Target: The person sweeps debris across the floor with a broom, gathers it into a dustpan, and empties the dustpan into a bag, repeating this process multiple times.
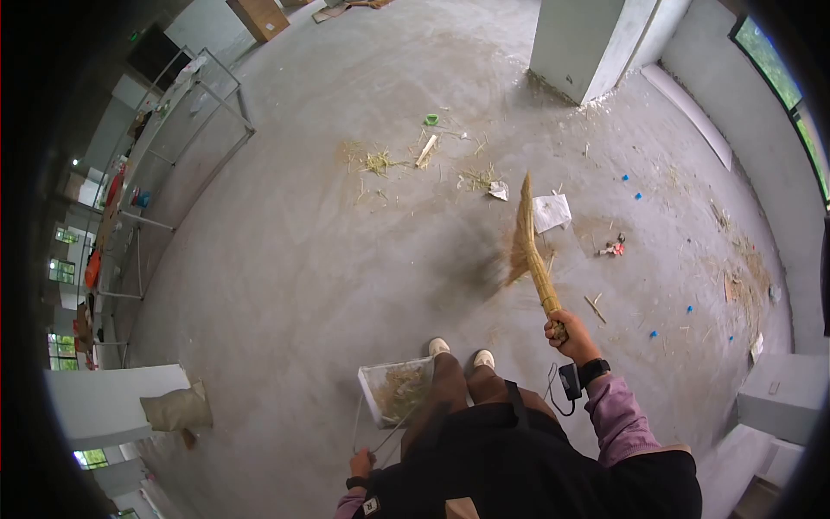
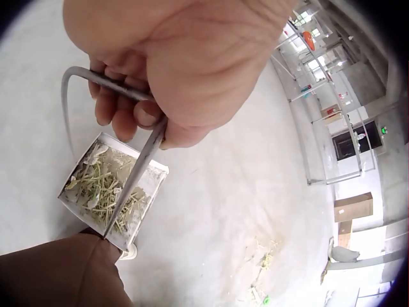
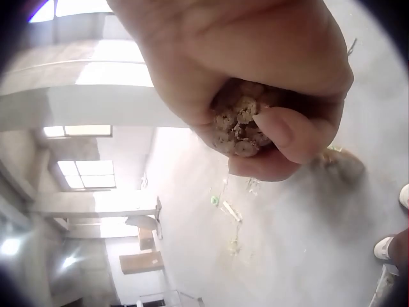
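Head view: the left hand [image 1: 363, 463] is just below the dustpan [image 1: 367, 394], fingers curled round its thin grey handle [image 2: 142, 157]. The dustpan is pale-rimmed and boxy, with yellowish straw scraps [image 2: 96, 188] inside. Right of the dustpan — past the shoes [image 1: 439, 347] — angles the golden straw broom [image 1: 538, 272], its stalks bundled, its brownish bristles blurred, near a white sheet [image 1: 552, 212]. Farther right of the dustpan, the right hand [image 1: 571, 333] grips the broom's butt end.
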`<state>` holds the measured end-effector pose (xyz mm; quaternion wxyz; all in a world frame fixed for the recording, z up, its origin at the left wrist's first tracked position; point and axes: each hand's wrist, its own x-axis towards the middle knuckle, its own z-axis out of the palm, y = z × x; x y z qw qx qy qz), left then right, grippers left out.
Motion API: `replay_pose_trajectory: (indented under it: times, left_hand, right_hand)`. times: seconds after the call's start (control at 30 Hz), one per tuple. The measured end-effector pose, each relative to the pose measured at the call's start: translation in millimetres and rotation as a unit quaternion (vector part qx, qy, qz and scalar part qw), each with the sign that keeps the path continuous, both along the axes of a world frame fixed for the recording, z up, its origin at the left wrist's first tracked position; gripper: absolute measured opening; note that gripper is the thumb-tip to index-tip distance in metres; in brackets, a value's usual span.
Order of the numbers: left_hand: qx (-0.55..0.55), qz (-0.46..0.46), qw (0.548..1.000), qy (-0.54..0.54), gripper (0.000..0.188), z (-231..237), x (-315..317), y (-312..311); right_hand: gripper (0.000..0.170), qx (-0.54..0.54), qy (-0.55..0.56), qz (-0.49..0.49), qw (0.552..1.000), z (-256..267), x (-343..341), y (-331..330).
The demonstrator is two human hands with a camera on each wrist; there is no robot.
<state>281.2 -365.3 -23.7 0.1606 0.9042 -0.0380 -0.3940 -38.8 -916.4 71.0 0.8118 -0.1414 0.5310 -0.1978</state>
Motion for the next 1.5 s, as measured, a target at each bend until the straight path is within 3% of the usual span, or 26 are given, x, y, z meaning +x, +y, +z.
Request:
replay_pose_trajectory:
  times: [0.1,0.2,0.3,0.4,0.53,0.63,0.67,0.77,0.87,0.97,1.07,1.17,1.2,1.23,1.27,1.37,1.43,1.47,1.5]
  left_hand:
    - [0.001,-0.138,0.987,-0.086,0.040,9,-1,-11]
    - [0.011,0.037,0.999,0.020,0.042,3,9,-17]
    - [0.000,-0.023,1.000,-0.008,0.029,8,7,-18]
    - [0.054,-0.273,0.955,-0.101,0.017,-1,13,-6]
    - [0.027,-0.255,0.964,-0.066,0.016,1,6,-2]
    - [0.063,-0.331,0.940,-0.062,0.015,-40,11,28]
    - [0.071,-0.243,0.968,-0.002,0.014,-30,12,17]
    - [0.059,-0.340,0.937,-0.053,0.015,-33,14,23]
    - [0.034,-0.273,0.961,-0.023,0.014,-34,19,19]
    - [0.036,-0.143,0.988,0.047,0.015,-42,25,11]
    - [0.091,-0.280,0.956,0.006,0.019,-16,25,-11]
    - [0.025,-0.366,0.928,-0.066,0.022,-28,34,1]
    - [0.021,-0.206,0.978,-0.007,0.020,-30,37,0]
    - [0.015,-0.038,0.998,0.051,0.019,-32,39,-2]
    - [0.009,0.131,0.985,0.109,0.017,-34,40,-5]
    - [-0.004,0.141,0.982,0.126,0.014,-41,44,8]
    - [0.039,-0.121,0.991,0.044,0.016,-41,40,17]
    - [0.059,-0.250,0.967,0.002,0.017,-39,37,18]
    - [0.061,-0.270,0.961,-0.020,0.017,-39,34,19]
  right_hand:
    - [0.013,0.101,-0.100,-0.030,0.989,-6,2,5]
    - [0.014,0.126,-0.118,-0.003,0.985,-15,16,11]
    - [0.015,0.107,-0.093,0.030,0.989,-31,25,13]
    - [0.016,0.085,-0.056,0.042,0.994,-47,20,6]
    - [0.012,0.089,-0.021,-0.029,0.995,-58,-2,-29]
    - [0.011,0.036,-0.009,-0.047,0.998,-70,-8,-47]
    - [0.011,0.013,-0.004,-0.048,0.999,-71,-8,-48]
    - [0.011,-0.070,0.018,-0.041,0.997,-53,-3,-44]
    - [0.012,-0.075,0.009,-0.039,0.996,-20,0,-27]
    - [0.012,-0.002,-0.053,-0.063,0.997,-20,-13,-4]
    - [0.013,0.073,-0.106,-0.059,0.990,-20,-17,18]
    - [0.015,0.081,-0.085,-0.018,0.993,-17,-19,29]
    - [0.015,0.085,-0.073,-0.004,0.994,-21,-25,33]
    - [0.015,0.089,-0.061,0.012,0.994,-24,-32,36]
    - [0.016,0.104,-0.060,-0.003,0.993,-28,-40,39]
    - [0.017,0.129,-0.049,-0.051,0.989,-36,-64,42]
    - [0.018,0.123,-0.033,-0.095,0.987,-40,-76,37]
    - [0.017,0.109,-0.011,-0.086,0.990,-38,-74,32]
    - [0.016,0.062,0.013,-0.069,0.996,-37,-72,30]
